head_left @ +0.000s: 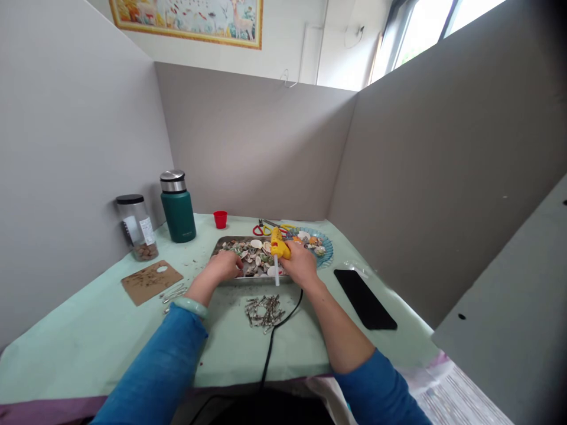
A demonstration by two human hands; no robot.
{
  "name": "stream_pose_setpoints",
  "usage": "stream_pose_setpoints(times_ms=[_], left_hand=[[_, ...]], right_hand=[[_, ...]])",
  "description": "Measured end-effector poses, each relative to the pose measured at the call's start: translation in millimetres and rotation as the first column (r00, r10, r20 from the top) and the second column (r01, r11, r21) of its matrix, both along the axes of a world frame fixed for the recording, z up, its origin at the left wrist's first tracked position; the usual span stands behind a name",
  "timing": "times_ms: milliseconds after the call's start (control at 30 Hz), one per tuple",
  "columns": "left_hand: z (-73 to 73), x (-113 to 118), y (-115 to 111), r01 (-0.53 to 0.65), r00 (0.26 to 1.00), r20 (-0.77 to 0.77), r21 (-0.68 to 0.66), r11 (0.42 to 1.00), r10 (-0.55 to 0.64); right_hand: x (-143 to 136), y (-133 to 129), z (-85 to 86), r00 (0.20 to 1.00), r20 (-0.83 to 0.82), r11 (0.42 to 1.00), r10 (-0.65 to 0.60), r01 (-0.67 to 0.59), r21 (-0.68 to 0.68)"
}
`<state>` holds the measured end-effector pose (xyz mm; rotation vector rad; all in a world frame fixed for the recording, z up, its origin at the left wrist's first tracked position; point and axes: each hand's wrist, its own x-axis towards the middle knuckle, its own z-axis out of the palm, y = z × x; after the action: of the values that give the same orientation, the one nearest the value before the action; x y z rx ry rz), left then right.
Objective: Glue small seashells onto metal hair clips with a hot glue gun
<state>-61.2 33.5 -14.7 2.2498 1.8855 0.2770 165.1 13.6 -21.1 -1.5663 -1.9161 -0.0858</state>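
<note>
My right hand [302, 262] is wrapped round a yellow hot glue gun [279, 243], held over the right part of a metal tray. A whitish glue stick [277, 271] sticks out of the gun's rear, towards me. My left hand [225, 265] reaches over the left side of the metal tray [257, 281], fingers curled down among the shells. Whatever those fingertips pinch is hidden. Mixed seashells [253, 254] fill much of the tray. Just in front of it lies a heap of small silver metal clips [264, 311].
A black cord [271, 342] runs from the gun over the table's front edge. A blue plate [328, 252] with shells, scissors [266, 227], a red cup [220, 219], a green bottle [178, 209], a jar [138, 227], cardboard [148, 284] and a black slab [365, 299] surround the tray. Grey panels [257, 141] enclose the table.
</note>
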Motion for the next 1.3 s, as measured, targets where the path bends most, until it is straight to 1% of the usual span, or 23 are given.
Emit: stream_pose_setpoints(times_ms=[133, 233, 300, 367, 400, 433, 500, 533, 567, 633, 667, 800, 933, 1033, 1100, 1167, 1300], left_hand=[[0.9, 3.1, 2.2, -0.044, 0.999, -0.030, -0.044, 0.998, 0.043], [-0.2, 0.9, 3.5, -0.049, 0.999, 0.005, 0.019, 0.999, 0.049], [-0.5, -2.4, 4.1, -0.049, 0.995, 0.086, 0.083, 0.995, 0.042], [0.8, -5.2, 3.7, -0.063, 0.968, 0.247, 0.084, 0.994, 0.040], [2.1, -5.9, 2.8, -0.069, 0.930, 0.363, 0.047, 0.997, 0.047], [3.6, -5.9, 1.4, -0.065, 0.869, 0.491, -0.010, 0.998, 0.061], [7.3, -4.3, -2.6, -0.014, 0.677, 0.729, -0.120, 0.993, 0.098], [9.1, -3.0, -5.0, 0.023, 0.586, 0.803, -0.150, 0.988, 0.108], [10.7, -1.7, -7.4, 0.053, 0.512, 0.852, -0.158, 0.986, 0.109], [13.3, 0.3, -11.5, 0.095, 0.401, 0.911, -0.149, 0.984, 0.099], [14.1, 1.0, -13.2, 0.108, 0.360, 0.928, -0.147, 0.983, 0.099], [15.3, 2.5, -17.0, 0.171, 0.240, 0.960, -0.188, 0.967, 0.144], [15.3, 4.8, -19.6, 0.309, 0.108, 0.972, -0.233, 0.922, 0.210], [15.7, 5.9, -21.5, 0.400, 0.030, 0.972, -0.227, 0.888, 0.235], [16.1, 5.7, -22.3, 0.426, -0.003, 0.973, -0.207, 0.881, 0.230], [16.5, 5.2, -22.7, 0.422, -0.021, 0.974, -0.196, 0.885, 0.226], [18.0, 5.8, -23.2, 0.400, -0.030, 0.971, -0.205, 0.893, 0.236]], right_hand=[[-0.9, -0.3, 0.2, 0.995, 0.093, 1.000, -0.026, 0.026, -0.001], [3.4, 5.4, 1.2, 0.984, 0.178, 0.999, -0.027, 0.033, -0.029], [7.8, 10.8, 3.0, 0.969, 0.245, 0.996, -0.023, 0.043, -0.080], [12.1, 15.7, 4.9, 0.956, 0.293, 0.993, -0.004, 0.037, -0.108], [13.8, 17.6, 5.7, 0.952, 0.307, 0.994, 0.012, 0.023, -0.111], [15.1, 18.9, 6.3, 0.949, 0.315, 0.994, 0.031, 0.005, -0.113], [16.7, 20.2, 7.2, 0.945, 0.320, 0.992, 0.072, -0.034, -0.123], [17.1, 20.4, 7.4, 0.943, 0.319, 0.990, 0.089, -0.050, -0.130], [17.4, 20.4, 7.6, 0.942, 0.318, 0.988, 0.106, -0.064, -0.138], [18.2, 20.4, 7.6, 0.941, 0.312, 0.985, 0.130, -0.088, -0.146], [18.7, 20.4, 7.5, 0.941, 0.307, 0.984, 0.142, -0.101, -0.146], [22.4, 20.5, 7.0, 0.939, 0.283, 0.978, 0.194, -0.161, -0.135], [27.2, 19.0, 7.2, 0.935, 0.243, 0.963, 0.260, -0.233, -0.133], [29.1, 16.8, 7.5, 0.936, 0.197, 0.955, 0.290, -0.269, -0.127], [29.0, 15.4, 7.5, 0.943, 0.176, 0.957, 0.284, -0.268, -0.108], [28.0, 14.4, 7.3, 0.950, 0.161, 0.963, 0.267, -0.259, -0.069], [25.1, 13.0, 7.1, 0.960, 0.102, 0.960, 0.260, -0.268, 0.083]])
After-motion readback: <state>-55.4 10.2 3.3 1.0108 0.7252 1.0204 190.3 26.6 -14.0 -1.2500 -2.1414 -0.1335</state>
